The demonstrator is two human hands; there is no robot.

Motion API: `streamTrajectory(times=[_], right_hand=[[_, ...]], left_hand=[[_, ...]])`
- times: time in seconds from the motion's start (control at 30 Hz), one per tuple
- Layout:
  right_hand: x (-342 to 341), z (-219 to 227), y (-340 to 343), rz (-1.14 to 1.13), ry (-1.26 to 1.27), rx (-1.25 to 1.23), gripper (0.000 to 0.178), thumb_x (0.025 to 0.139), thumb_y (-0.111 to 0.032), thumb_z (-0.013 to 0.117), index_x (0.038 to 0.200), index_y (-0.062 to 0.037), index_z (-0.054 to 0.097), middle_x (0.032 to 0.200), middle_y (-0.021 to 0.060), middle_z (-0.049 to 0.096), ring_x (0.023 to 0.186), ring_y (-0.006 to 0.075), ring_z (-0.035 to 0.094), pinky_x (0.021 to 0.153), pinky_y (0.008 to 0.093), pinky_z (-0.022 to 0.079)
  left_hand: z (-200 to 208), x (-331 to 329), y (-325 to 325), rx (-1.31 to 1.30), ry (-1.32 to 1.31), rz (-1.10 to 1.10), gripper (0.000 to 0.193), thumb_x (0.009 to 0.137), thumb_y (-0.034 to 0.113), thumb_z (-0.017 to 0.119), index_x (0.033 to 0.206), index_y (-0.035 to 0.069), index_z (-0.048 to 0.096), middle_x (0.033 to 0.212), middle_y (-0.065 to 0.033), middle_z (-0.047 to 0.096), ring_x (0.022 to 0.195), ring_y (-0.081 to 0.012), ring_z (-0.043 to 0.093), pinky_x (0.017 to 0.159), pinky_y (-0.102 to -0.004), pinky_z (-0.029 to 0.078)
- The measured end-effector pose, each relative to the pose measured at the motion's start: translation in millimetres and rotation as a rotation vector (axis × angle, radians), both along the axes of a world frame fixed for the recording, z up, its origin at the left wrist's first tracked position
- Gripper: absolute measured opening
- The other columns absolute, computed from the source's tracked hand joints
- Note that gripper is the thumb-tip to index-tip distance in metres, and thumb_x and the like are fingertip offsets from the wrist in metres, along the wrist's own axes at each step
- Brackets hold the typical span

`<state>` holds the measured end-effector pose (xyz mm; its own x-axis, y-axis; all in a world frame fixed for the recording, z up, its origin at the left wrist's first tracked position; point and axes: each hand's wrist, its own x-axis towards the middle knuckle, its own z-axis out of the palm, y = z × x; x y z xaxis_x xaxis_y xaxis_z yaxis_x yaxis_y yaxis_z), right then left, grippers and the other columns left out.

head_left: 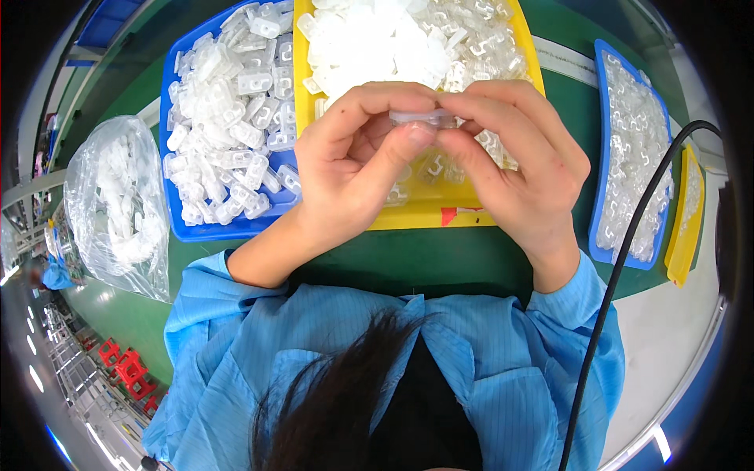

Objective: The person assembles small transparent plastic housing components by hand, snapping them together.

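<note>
Between both hands, above the yellow tray (424,218), is a small clear plastic part (424,118), flat and elongated. My left hand (357,149) pinches it with the thumb in front and the fingers curled behind. From the other side, my right hand (514,149) grips its right end between thumb and fingertips. The fingers cover both ends, so its full shape is hidden. Below and behind the hands, the yellow tray holds many white and clear plastic pieces (487,47), washed out by glare in the middle.
To the left, a blue tray (208,231) is heaped with translucent plastic pieces (228,125), beside a clear bag (118,204) of white parts. A blue tray (603,157) and a yellow tray (682,235) stand at the right. A black cable (628,235) curves down the right side. Red stools (129,369) stand beyond the green table.
</note>
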<state>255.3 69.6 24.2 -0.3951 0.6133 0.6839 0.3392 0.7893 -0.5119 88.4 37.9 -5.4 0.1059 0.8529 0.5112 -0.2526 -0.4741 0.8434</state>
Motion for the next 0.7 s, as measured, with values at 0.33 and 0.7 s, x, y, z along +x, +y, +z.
streamTrajectory(times=[0.33,0.7], right_hand=[[1.9,-8.2,1.8,-0.024,-0.028,0.074,0.025,0.067,-0.003,0.077,0.088,0.002,0.065,0.083,0.0108,0.064,0.069,0.0171,0.062,0.06,0.023,0.051],[0.0,-4.9,3.9,-0.013,-0.072,0.11,0.025,0.067,-0.004,0.076,0.088,0.0017,0.066,0.082,0.0101,0.062,0.071,0.0204,0.06,0.06,0.0259,0.048]], left_hand=[[-0.3,-1.5,2.1,-0.088,0.066,0.11,0.013,0.087,-0.003,0.057,0.099,-0.004,0.062,0.108,-0.0099,0.048,0.089,-0.012,0.055,0.076,-0.0214,0.047],[-1.8,0.2,0.5,-0.047,0.066,0.136,0.014,0.087,-0.004,0.056,0.099,-0.004,0.062,0.109,-0.0099,0.047,0.09,-0.0117,0.055,0.076,-0.0217,0.047]])
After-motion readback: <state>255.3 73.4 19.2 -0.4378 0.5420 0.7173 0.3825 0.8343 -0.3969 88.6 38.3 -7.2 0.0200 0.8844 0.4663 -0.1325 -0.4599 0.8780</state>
